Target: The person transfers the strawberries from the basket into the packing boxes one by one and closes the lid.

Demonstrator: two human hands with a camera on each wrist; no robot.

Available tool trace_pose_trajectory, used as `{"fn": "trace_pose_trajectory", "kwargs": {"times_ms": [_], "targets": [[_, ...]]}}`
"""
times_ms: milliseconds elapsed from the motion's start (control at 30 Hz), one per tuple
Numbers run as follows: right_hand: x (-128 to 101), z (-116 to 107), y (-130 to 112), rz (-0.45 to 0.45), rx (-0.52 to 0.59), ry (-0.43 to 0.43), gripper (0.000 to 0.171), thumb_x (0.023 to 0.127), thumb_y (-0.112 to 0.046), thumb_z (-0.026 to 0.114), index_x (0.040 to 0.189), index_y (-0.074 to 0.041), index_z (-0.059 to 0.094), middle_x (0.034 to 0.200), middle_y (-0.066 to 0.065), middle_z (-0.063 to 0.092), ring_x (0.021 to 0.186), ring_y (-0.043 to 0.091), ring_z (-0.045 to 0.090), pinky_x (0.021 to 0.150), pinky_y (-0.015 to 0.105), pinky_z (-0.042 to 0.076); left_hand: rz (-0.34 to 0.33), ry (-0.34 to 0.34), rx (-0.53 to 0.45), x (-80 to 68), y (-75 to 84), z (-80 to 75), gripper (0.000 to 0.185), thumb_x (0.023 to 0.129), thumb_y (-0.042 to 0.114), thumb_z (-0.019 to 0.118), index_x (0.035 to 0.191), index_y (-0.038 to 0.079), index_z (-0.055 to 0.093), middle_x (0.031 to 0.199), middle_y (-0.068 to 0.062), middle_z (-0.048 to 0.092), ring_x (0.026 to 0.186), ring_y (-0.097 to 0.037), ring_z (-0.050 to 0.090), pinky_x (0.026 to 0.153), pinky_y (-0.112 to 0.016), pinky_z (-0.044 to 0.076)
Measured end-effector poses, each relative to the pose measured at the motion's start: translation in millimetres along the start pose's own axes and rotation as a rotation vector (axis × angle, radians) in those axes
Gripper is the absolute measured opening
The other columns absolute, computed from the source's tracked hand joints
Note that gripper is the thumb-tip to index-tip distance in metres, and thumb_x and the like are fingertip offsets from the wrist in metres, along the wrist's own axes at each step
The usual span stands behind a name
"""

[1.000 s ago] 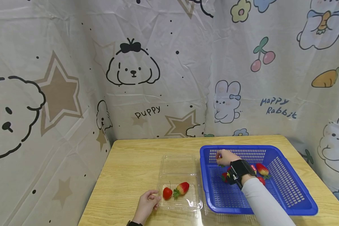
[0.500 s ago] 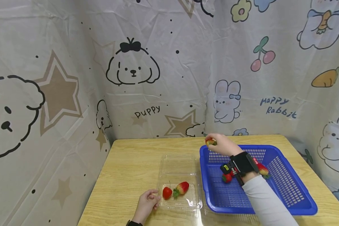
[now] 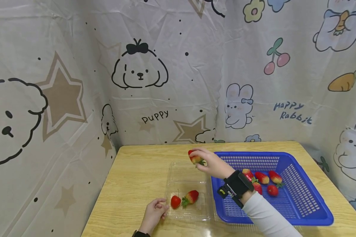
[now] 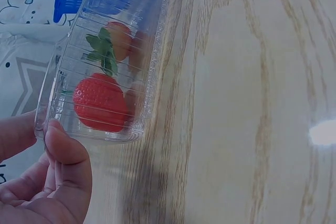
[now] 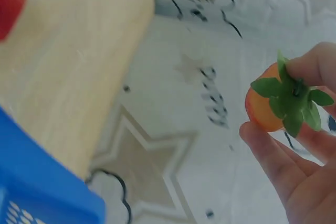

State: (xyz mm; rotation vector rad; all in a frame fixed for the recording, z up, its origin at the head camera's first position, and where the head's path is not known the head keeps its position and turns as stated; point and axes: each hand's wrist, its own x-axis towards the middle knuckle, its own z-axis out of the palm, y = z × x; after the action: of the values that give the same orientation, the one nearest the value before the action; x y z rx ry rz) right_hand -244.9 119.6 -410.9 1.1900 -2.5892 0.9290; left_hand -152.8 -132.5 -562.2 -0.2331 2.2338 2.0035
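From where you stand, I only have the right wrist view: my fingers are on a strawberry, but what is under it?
Observer: In the head view the right hand holds the strawberry above the far end of the clear plastic tray, not in the blue basket.
Operator: Is anything in that tray?
Observer: Yes, two pieces: a small round red fruit and a second strawberry, both at the near end.
Operator: And the left hand?
Observer: The left hand grips the tray's near left corner; the left wrist view shows its fingertips at the rim.
Operator: What is left in the basket?
Observer: Four loose strawberries, clustered near its middle.
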Motion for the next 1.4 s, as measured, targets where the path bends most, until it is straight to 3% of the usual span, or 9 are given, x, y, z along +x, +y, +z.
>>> {"fn": "trace_pose_trajectory", "kwargs": {"times_ms": [200,433,633,800,1033,1233,1400], "targets": [[1.6,37.9,-7.1,-0.033,-0.008,-0.158,0.032,0.085,-0.007,0.059,0.116,-0.01,0.056,0.127,0.01,0.048,0.107,0.02,0.053,0.088,0.029,0.047,0.013,-0.009,-0.01,-0.7,0.4,0.5,0.036,0.082,-0.001,0.062,0.112,-0.017,0.049,0.066,0.002,0.05,0.053,-0.009,0.05,0.048,-0.02,0.044],[1.4,73.6,-4.2,-0.093,-0.052,-0.252,0.034,0.08,-0.004,0.063,0.113,-0.008,0.057,0.117,0.009,0.053,0.103,0.019,0.054,0.087,0.026,0.046,0.02,-0.023,-0.025,1.0,-4.1,0.1,0.036,0.082,-0.002,0.062,0.111,-0.018,0.048,0.065,0.002,0.049,0.053,-0.01,0.05,0.048,-0.02,0.044],[1.4,94.5,0.8,0.017,-0.077,-0.333,0.031,0.076,-0.008,0.066,0.107,-0.011,0.062,0.106,0.003,0.057,0.09,0.011,0.055,0.079,0.023,0.047,0.016,-0.021,-0.024,1.1,-4.5,-0.1,0.035,0.082,-0.002,0.062,0.111,-0.018,0.048,0.065,0.002,0.05,0.052,-0.008,0.049,0.047,-0.019,0.044],[1.0,113.9,8.1,0.05,-0.126,-0.368,0.027,0.074,-0.011,0.068,0.1,-0.013,0.064,0.098,0.0,0.058,0.084,0.009,0.053,0.073,0.019,0.044,0.028,-0.013,-0.023,-0.6,-2.1,-0.1,0.036,0.082,-0.002,0.062,0.111,-0.018,0.048,0.064,0.002,0.05,0.052,-0.008,0.049,0.047,-0.019,0.043],[-1.0,130.5,11.0,0.144,-0.129,-0.428,0.027,0.073,-0.013,0.069,0.099,-0.014,0.063,0.087,-0.006,0.052,0.065,0.005,0.049,0.049,0.015,0.04,0.041,-0.01,-0.034,-1.2,-2.1,-0.1,0.037,0.081,-0.002,0.062,0.111,-0.018,0.048,0.065,0.003,0.05,0.051,-0.007,0.048,0.047,-0.018,0.043],[-2.4,142.9,16.4,0.106,-0.233,-0.435,0.022,0.074,-0.015,0.068,0.096,-0.018,0.065,0.08,-0.011,0.052,0.069,0.003,0.047,0.059,0.015,0.039,0.034,-0.011,-0.04,-1.9,-1.6,0.2,0.038,0.082,-0.001,0.062,0.112,-0.018,0.048,0.065,0.002,0.051,0.051,-0.007,0.049,0.047,-0.018,0.043],[-1.1,146.1,16.8,0.066,-0.231,-0.437,0.018,0.072,-0.012,0.069,0.09,-0.014,0.066,0.073,-0.011,0.05,0.065,0.002,0.044,0.059,0.014,0.037,0.021,-0.014,-0.033,-1.5,-0.9,0.1,0.039,0.082,0.001,0.063,0.113,-0.018,0.047,0.065,0.002,0.051,0.052,-0.009,0.049,0.047,-0.019,0.044]]}}
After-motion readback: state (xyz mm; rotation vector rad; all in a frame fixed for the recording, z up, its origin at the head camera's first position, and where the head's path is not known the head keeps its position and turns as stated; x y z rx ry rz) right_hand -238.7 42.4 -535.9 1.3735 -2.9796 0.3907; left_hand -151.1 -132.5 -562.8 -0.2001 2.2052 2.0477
